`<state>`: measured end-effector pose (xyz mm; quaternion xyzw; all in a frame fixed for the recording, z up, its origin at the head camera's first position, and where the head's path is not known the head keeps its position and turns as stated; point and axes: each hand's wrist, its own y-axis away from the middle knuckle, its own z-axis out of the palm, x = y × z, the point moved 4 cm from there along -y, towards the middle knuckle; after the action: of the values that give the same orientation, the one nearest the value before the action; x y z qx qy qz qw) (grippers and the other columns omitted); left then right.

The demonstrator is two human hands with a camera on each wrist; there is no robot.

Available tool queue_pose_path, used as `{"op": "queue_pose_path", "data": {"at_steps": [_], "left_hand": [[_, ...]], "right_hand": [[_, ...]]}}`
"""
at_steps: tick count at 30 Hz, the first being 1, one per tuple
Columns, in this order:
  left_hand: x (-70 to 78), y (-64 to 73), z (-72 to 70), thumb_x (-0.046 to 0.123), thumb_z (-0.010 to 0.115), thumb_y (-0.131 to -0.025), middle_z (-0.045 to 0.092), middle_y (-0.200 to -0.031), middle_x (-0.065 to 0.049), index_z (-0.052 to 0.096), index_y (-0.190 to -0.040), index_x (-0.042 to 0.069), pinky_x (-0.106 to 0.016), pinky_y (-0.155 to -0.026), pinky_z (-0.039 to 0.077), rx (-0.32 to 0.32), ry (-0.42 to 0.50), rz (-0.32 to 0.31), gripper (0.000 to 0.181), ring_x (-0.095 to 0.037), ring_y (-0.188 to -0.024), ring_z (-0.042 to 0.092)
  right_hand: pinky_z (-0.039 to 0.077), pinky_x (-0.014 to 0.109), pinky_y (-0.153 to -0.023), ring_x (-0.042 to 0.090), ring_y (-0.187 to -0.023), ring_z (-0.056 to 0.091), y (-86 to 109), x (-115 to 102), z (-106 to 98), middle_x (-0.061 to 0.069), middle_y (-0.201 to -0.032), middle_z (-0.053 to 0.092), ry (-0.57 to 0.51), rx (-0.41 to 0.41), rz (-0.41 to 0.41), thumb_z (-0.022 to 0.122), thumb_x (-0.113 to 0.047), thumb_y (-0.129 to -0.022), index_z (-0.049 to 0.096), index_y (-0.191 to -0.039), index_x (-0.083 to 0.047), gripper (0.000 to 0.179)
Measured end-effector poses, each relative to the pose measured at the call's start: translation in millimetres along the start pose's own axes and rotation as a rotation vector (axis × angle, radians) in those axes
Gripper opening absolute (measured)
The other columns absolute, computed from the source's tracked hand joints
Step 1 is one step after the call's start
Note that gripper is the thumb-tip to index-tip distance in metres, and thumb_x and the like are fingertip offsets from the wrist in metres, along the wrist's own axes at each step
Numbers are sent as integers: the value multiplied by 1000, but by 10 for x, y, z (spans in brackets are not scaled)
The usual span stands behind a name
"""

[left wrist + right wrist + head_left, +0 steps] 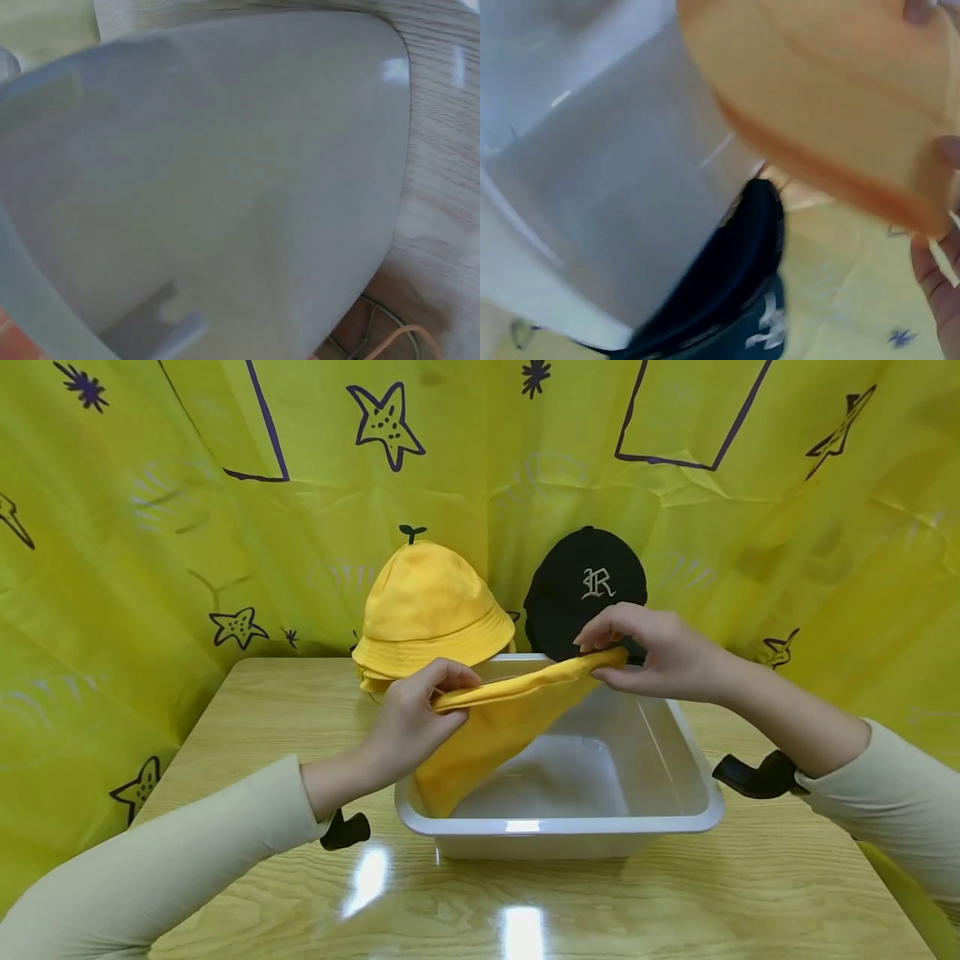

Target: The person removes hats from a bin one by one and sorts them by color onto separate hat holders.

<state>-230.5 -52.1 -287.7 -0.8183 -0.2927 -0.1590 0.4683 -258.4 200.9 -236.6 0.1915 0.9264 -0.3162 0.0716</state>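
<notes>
A yellow bucket hat [502,722], hanging limp and flattened, is stretched between both hands above the white plastic basin [558,825]. My left hand [412,718] pinches one end of its edge between thumb and fingers. At the other end, higher and to the right, my right hand [663,652] pinches the same edge. The lower part of the hat hangs into the basin's left side. In the right wrist view the hat [832,97] spreads broadly, with a pale strap [943,262] by the fingers. The left wrist view shows mostly the basin's outer wall [225,165].
Behind the basin at left, a yellow bucket hat with a green sprout [427,593] sits on other yellow fabric. A black cap [581,568] with a white letter R stands behind at right. The wooden table [277,893] backs onto a yellow patterned curtain [465,468].
</notes>
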Motion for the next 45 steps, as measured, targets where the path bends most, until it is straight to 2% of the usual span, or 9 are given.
{"op": "queue_pose_path", "data": {"at_steps": [5, 11, 21, 24, 28, 31, 35, 40, 45], "left_hand": [[29, -98, 69, -14, 65, -74, 69, -95, -8, 62, -97, 1, -25, -74, 54, -59, 17, -54, 28, -14, -86, 65], [82, -206, 139, -12, 64, -76, 70, -92, -6, 62, -97, 3, -22, -73, 53, -78, -31, -18, 26, -12, -83, 64], [92, -190, 68, 8, 78, -76, 68, -99, -6, 62, -106, 2, -22, -72, 53, -63, -79, 109, 35, -13, -83, 63], [77, -117, 23, 14, 83, -71, 65, -105, -8, 59, -115, 0, -24, -76, 54, -58, -73, 121, 52, -15, -91, 62], [39, 3, -21, 12, 85, -68, 61, -108, -11, 50, -123, -3, -28, -76, 54, -53, -64, 50, 67, -19, -94, 61], [22, 63, -62, 4, 81, -70, 63, -99, -12, 50, -118, -4, -29, -66, 55, -5, -46, 21, 57, -20, -85, 62], [67, 54, -118, -8, 74, -73, 64, -87, -14, 54, -104, -6, -26, -55, 53, 98, -3, 89, 37, -22, -74, 62], [163, -19, -116, -13, 69, -74, 64, -86, -15, 57, -97, -7, -22, -54, 52, 131, 87, 127, 27, -21, -72, 62], [226, -54, -97, -12, 70, -74, 64, -86, -17, 58, -96, -7, -24, -58, 55, 138, 149, 99, 25, -23, -74, 64]], "right_hand": [[43, 22, -70, 11, -77, 53, -141, -185, 160, -1, -90, 65, 192, -35, -107, 80, -3, -67, 65, -98, -7, 35], [46, 25, -58, 10, -66, 51, -216, -286, 332, -1, -81, 63, 304, -10, -138, 76, 2, -68, 63, -93, -9, 30], [40, 14, -61, 7, -67, 49, -189, -240, 150, 0, -78, 60, 104, 92, -121, 70, 16, -66, 61, -84, -5, 30], [41, 11, -59, 4, -66, 49, -180, -213, 32, 1, -75, 61, 50, 135, -60, 69, 18, -65, 62, -82, -3, 28], [44, 11, -57, 3, -66, 54, -145, -179, -149, -1, -76, 61, -78, 175, 145, 65, 21, -70, 62, -81, 0, 24], [45, 13, -55, 5, -63, 56, -107, -143, -266, -5, -76, 62, -165, 223, 278, 62, 21, -74, 61, -82, 3, 20], [45, 13, -52, 6, -59, 56, -57, -69, -350, -7, -73, 63, -203, 269, 388, 63, 16, -76, 63, -83, 0, 17], [44, 12, -52, 5, -60, 54, -8, 17, -371, -10, -76, 62, -138, 286, 478, 67, 5, -80, 64, -87, -2, 11], [40, 10, -63, 5, -72, 51, -27, 51, -305, -1, -85, 64, 108, 334, 444, 71, 1, -80, 63, -96, 2, 18]]}}
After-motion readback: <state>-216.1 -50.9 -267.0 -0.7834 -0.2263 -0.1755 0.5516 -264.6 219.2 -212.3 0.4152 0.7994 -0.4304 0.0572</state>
